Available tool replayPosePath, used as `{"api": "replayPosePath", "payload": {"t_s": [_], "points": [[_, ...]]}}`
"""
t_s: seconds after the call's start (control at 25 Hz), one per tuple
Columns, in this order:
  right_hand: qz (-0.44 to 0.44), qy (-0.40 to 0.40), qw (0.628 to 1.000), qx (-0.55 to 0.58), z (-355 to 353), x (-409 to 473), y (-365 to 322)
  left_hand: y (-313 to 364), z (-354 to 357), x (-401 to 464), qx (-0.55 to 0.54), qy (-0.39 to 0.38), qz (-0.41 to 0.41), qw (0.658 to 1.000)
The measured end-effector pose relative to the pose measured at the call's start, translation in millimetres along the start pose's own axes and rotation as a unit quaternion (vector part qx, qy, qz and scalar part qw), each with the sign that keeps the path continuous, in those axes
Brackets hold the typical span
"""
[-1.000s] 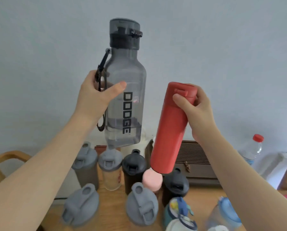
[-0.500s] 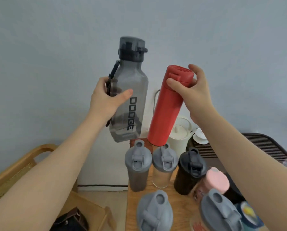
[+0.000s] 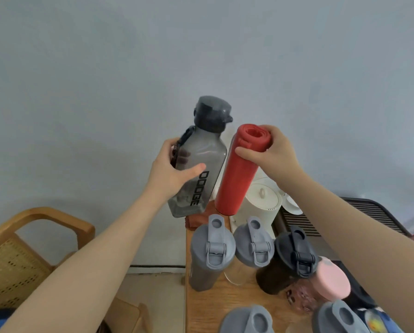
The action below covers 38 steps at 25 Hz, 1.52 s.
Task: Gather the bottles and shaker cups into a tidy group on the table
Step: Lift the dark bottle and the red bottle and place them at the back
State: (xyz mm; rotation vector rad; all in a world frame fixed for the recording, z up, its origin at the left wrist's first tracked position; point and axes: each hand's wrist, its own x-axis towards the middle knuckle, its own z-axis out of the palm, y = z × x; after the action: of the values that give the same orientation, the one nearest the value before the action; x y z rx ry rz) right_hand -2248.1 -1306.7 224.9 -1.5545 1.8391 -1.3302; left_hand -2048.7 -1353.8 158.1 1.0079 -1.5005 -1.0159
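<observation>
Two bottles held above the far end of the worktop (image 3: 237, 299).

The left hand (image 3: 172, 171) grips the tilted smoky grey bottle (image 3: 201, 162); the right hand (image 3: 276, 155) clasps the red flask (image 3: 239, 179) near its cap, both seemingly clear of the shaker cups (image 3: 212, 254) below.

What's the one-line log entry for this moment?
left hand: grips grey DODGE bottle, airborne | right hand: grips red flask near cap, airborne | shaker cups: upright on table | placement: pending
</observation>
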Motion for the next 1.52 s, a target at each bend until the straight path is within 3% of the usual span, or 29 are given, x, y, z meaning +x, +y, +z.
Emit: {"api": "replayPosePath", "payload": {"t_s": [0.12, 0.32, 0.56, 0.88, 1.04, 1.2, 1.32, 1.4, 1.52], "points": [[-0.006, -0.036, 0.997, -0.074, 11, -6, 20, -35, 1, -7, 0.01, -0.048, -0.036, 0.998], [-0.034, -0.172, 0.96, -0.218, 24, -15, 52, -89, 9, -26, -0.039, -0.146, -0.154, 0.976], [-0.009, -0.24, 0.934, -0.263, 24, -22, 88, -117, 23, -43, -0.062, -0.201, -0.197, 0.958], [0.025, -0.352, 0.915, -0.197, 16, -25, 103, -125, 23, -49, -0.071, -0.239, -0.237, 0.939], [0.073, -0.35, 0.923, -0.144, 14, -26, 100, -120, 25, -48, -0.077, -0.23, -0.242, 0.939], [0.067, -0.324, 0.93, -0.161, 16, -25, 99, -109, 25, -54, -0.065, -0.221, -0.219, 0.948], [0.108, -0.331, 0.928, -0.133, 10, -33, 104, -97, 18, -66, -0.078, -0.169, -0.209, 0.96], [0.134, -0.321, 0.929, -0.128, 5, -44, 105, -89, 10, -78, -0.041, -0.133, -0.169, 0.976], [0.108, -0.247, 0.945, -0.184, -10, -67, 98, -70, -1, -102, 0.047, -0.156, -0.089, 0.983]]}}
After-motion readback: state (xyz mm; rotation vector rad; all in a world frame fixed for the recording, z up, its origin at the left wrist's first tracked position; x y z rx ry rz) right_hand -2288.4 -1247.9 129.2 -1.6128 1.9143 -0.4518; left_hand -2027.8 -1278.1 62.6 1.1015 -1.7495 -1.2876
